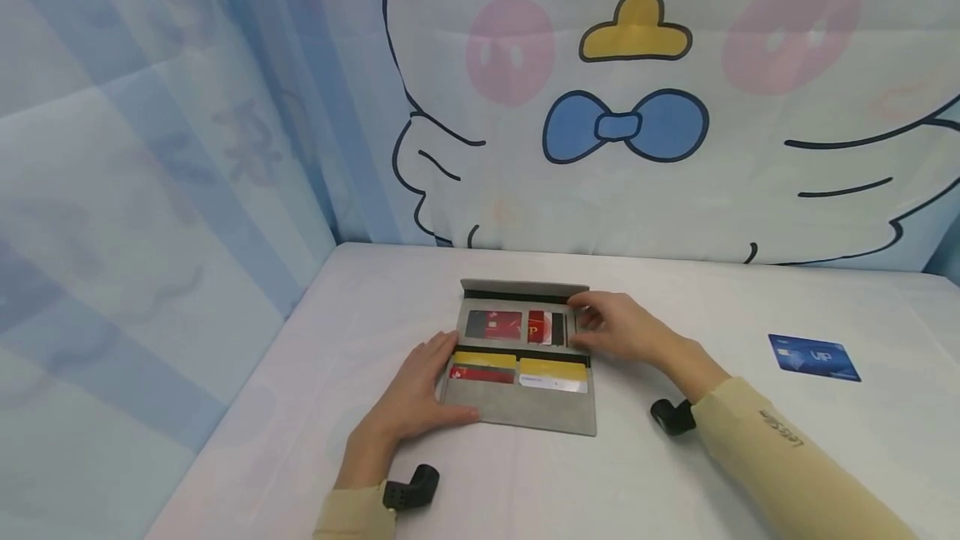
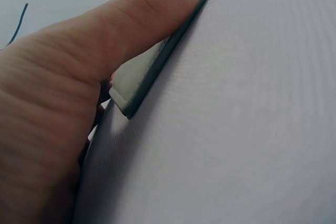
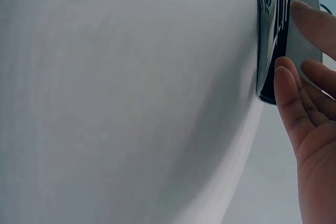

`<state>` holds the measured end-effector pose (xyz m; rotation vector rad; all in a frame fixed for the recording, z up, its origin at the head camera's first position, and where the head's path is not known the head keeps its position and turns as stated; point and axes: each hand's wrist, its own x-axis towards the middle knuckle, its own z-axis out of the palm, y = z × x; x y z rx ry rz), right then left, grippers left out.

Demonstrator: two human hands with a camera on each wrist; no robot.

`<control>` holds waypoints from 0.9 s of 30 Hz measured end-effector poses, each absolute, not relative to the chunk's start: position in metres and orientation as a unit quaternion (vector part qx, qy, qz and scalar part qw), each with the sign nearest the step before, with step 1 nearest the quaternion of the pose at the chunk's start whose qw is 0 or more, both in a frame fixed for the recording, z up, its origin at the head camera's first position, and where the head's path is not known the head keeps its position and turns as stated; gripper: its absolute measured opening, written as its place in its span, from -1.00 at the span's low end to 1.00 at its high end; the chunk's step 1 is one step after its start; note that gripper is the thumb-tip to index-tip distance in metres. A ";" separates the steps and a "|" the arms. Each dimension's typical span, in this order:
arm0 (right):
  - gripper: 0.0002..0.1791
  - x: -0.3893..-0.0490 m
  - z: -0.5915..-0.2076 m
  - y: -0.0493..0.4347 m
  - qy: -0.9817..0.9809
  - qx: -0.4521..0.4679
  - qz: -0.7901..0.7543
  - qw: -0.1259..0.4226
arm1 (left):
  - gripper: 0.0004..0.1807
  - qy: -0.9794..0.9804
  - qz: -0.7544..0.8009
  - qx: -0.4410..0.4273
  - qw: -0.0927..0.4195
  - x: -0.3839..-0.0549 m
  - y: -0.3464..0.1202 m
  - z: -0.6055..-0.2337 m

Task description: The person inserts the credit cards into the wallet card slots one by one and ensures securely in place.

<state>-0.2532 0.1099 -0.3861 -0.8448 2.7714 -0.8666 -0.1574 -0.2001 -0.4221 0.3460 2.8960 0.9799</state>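
Observation:
A grey wallet (image 1: 525,413) lies unfolded on the table, several cards in its slots. Two windows in its upper panel show a dark-and-red card (image 1: 495,325) and another red card (image 1: 537,327). Yellow-topped cards (image 1: 551,369) fill the lower slots. My left hand (image 1: 408,390) rests at the wallet's left side, its thumb (image 2: 142,17) pressing the lower edge. At the upper right side, my right hand (image 1: 622,327) touches the wallet with spread thumb and fingers. In the right wrist view a fingertip (image 3: 300,7) meets the grey flap; no card shows between the fingers.
To the right on the white tabletop (image 1: 675,490) lies a blue VIP card (image 1: 813,357), apart from the wallet. Behind the table hangs a curtain (image 1: 637,207) with a cartoon bird; another pale blue curtain (image 1: 135,273) hangs at the left. Both wrists wear black cameras.

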 end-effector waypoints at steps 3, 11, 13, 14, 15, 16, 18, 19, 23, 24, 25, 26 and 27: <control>-0.41 -0.254 -0.387 0.114 0.916 -0.275 -0.286 0.056 | 0.23 0.941 0.318 0.109 0.034 -0.157 -0.200 -0.422; -0.37 -0.253 -0.385 0.127 0.906 -0.284 -0.311 0.046 | 0.23 0.940 0.322 0.103 0.039 -0.157 -0.199 -0.421; -0.36 -0.252 -0.384 0.130 0.903 -0.286 -0.318 0.044 | 0.22 0.940 0.323 0.106 0.037 -0.157 -0.200 -0.421; -0.36 -0.252 -0.384 0.131 0.903 -0.285 -0.320 0.044 | 0.22 0.940 0.323 0.108 0.036 -0.157 -0.200 -0.422; -0.36 -0.251 -0.383 0.132 0.902 -0.283 -0.322 0.042 | 0.22 0.940 0.322 0.109 0.034 -0.157 -0.200 -0.422; -0.36 -0.251 -0.383 0.134 0.902 -0.282 -0.325 0.040 | 0.23 0.940 0.321 0.111 0.033 -0.157 -0.200 -0.422; -0.37 -0.250 -0.383 0.137 0.903 -0.276 -0.328 0.037 | 0.23 0.940 0.320 0.111 0.033 -0.157 -0.200 -0.422; -0.38 -0.249 -0.383 0.138 0.903 -0.272 -0.330 0.037 | 0.23 0.940 0.320 0.111 0.033 -0.157 -0.200 -0.421; -0.37 -0.248 -0.384 0.146 0.904 -0.263 -0.336 0.037 | 0.23 0.940 0.321 0.113 0.031 -0.157 -0.200 -0.421; -0.36 -0.248 -0.384 0.148 0.903 -0.263 -0.339 0.035 | 0.23 0.939 0.322 0.115 0.030 -0.157 -0.200 -0.421; -0.36 -0.247 -0.384 0.150 0.903 -0.261 -0.340 0.033 | 0.22 0.939 0.323 0.115 0.031 -0.157 -0.200 -0.421; -0.35 -0.247 -0.384 0.152 0.903 -0.259 -0.341 0.032 | 0.22 0.938 0.324 0.116 0.031 -0.157 -0.200 -0.421; -0.34 -0.246 -0.384 0.154 0.903 -0.257 -0.344 0.030 | 0.22 0.938 0.324 0.116 0.030 -0.157 -0.200 -0.421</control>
